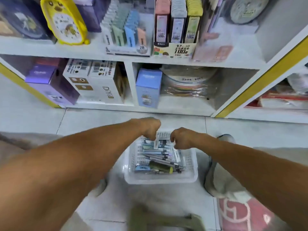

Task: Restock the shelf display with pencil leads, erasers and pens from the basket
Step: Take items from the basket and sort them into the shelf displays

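White plastic basket point(190, 178) sits on the floor tiles point(183, 124) below the shelf point(130, 64); over its far end both hands reach down, left hand point(148, 127) and right hand point(182, 138) with fingers curled under, contents unclear. Pens point(160, 157) and packets fill the basket.

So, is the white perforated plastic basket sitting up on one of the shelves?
No, the white perforated plastic basket stands on the tiled floor below the white shelf unit, with both hands reaching into it.
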